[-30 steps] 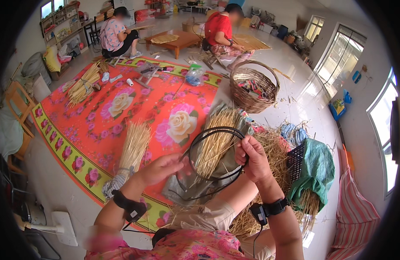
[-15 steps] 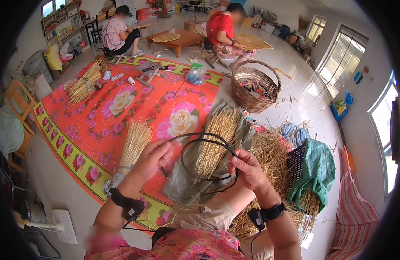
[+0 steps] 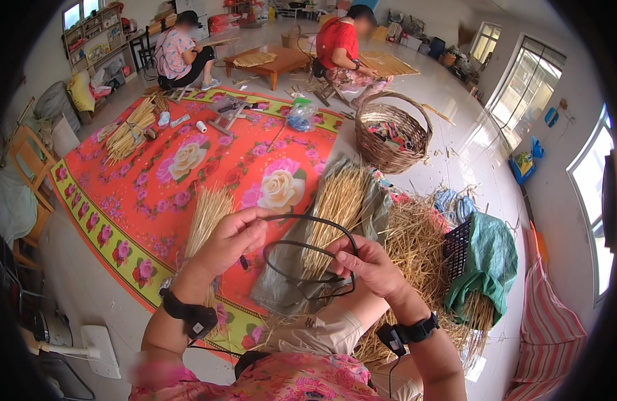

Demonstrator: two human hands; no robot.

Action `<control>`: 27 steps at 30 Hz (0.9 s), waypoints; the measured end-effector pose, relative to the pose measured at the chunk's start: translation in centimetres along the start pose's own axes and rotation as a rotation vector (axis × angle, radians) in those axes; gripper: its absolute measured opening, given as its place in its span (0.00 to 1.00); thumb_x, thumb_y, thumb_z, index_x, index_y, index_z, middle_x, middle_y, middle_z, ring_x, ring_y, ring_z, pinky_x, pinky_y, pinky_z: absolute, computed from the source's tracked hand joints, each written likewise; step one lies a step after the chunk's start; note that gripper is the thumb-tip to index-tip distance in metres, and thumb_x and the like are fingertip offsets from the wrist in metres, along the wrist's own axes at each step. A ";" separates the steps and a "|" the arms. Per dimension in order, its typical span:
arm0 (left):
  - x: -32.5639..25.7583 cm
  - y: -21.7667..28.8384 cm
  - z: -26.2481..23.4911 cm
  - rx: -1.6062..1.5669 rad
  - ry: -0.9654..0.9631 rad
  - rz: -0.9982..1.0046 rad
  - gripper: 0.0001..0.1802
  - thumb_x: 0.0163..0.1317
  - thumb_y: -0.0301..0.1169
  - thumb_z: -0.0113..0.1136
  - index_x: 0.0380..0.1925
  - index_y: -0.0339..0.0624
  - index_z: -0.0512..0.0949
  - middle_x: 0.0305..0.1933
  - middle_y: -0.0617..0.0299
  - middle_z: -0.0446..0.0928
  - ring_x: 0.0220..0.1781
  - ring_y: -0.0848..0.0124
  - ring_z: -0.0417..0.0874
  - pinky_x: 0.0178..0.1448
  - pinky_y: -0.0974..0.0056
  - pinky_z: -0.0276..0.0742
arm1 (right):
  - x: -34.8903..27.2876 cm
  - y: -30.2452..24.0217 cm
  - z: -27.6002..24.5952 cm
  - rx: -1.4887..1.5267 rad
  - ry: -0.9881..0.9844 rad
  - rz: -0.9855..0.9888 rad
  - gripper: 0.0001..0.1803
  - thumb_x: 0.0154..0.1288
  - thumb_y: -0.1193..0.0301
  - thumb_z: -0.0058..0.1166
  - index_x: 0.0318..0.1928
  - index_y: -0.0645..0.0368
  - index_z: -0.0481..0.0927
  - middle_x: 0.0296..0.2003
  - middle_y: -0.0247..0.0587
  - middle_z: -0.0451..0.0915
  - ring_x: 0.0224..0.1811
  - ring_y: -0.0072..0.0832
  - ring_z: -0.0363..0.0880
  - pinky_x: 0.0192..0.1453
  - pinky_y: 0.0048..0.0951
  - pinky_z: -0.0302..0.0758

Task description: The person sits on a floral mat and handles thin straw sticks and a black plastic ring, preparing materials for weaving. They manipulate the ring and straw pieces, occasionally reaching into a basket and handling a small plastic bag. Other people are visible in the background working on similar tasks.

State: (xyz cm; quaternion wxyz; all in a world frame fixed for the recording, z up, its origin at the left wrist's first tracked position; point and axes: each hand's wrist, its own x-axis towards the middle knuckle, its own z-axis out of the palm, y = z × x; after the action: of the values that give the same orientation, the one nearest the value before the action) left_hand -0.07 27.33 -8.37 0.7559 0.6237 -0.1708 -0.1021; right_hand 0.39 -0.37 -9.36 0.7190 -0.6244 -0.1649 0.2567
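Sits and holds a thin black cord (image 3: 308, 217) in big loose loops, up above the lap (image 3: 318, 331). Pinches one part of it with the left hand (image 3: 236, 235), nearly closed, thumb close to fingertips. Pinches another part with the right hand (image 3: 367, 266), also nearly closed; cannot tell how far the hidden fingers bend. Has a tied straw bundle (image 3: 208, 210) near the left hand, on a red flower mat (image 3: 154, 234). Has a second straw bundle (image 3: 338, 194) just past the cord, on a grey sheet (image 3: 278, 284), and a messy straw pile (image 3: 415, 257) near the right hand. Has a dark crate (image 3: 457, 248) and a green bag (image 3: 485, 260) past that pile, and a brown basket (image 3: 385, 159) farther off. Shares the room with one person (image 3: 178, 57) and another person (image 3: 338, 50), both sitting low near a wooden table (image 3: 281, 61).
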 end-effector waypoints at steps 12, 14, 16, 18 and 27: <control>1.1 -0.7 0.6 0.421 -0.088 0.072 0.15 0.68 0.28 0.48 0.52 0.39 0.75 0.38 0.67 0.70 0.40 0.78 0.71 0.45 0.71 0.69 | 0.1 -0.3 0.3 0.117 -0.040 0.035 0.13 0.61 0.72 0.60 0.45 0.62 0.76 0.31 0.28 0.78 0.30 0.13 0.74 0.32 0.15 0.71; 1.1 -0.2 0.2 0.536 -0.131 0.106 0.15 0.68 0.27 0.48 0.52 0.38 0.75 0.41 0.64 0.71 0.44 0.77 0.71 0.49 0.70 0.67 | 0.0 -0.4 0.1 0.144 -0.067 0.036 0.13 0.60 0.73 0.60 0.45 0.62 0.76 0.31 0.28 0.78 0.30 0.14 0.74 0.33 0.14 0.71; 1.0 -0.3 -0.3 0.604 -0.157 0.160 0.15 0.68 0.27 0.47 0.52 0.38 0.75 0.42 0.63 0.72 0.45 0.76 0.71 0.51 0.69 0.67 | -0.2 -0.6 -0.3 0.202 -0.079 0.021 0.13 0.60 0.75 0.60 0.45 0.62 0.77 0.31 0.28 0.78 0.30 0.13 0.74 0.32 0.13 0.70; 1.0 -1.4 -0.9 0.633 -0.162 0.223 0.15 0.69 0.27 0.46 0.52 0.38 0.75 0.40 0.64 0.73 0.42 0.77 0.72 0.49 0.70 0.67 | -0.5 -0.9 -0.6 0.302 -0.080 -0.008 0.13 0.58 0.77 0.61 0.44 0.62 0.77 0.31 0.28 0.77 0.29 0.12 0.73 0.31 0.12 0.68; 0.4 -2.3 -0.2 0.247 -0.244 0.088 0.17 0.72 0.31 0.40 0.54 0.35 0.70 0.25 0.68 0.70 0.27 0.83 0.69 0.31 0.77 0.66 | 0.3 -0.2 -0.5 0.249 0.130 -0.188 0.08 0.59 0.80 0.58 0.39 0.61 0.75 0.29 0.25 0.76 0.27 0.08 0.67 0.29 0.11 0.62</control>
State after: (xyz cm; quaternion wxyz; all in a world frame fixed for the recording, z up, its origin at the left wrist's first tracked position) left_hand 0.55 26.92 -10.63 0.6510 0.6867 -0.2996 -0.1220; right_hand 0.96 -0.60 -9.28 0.8207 -0.5278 -0.1426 0.1660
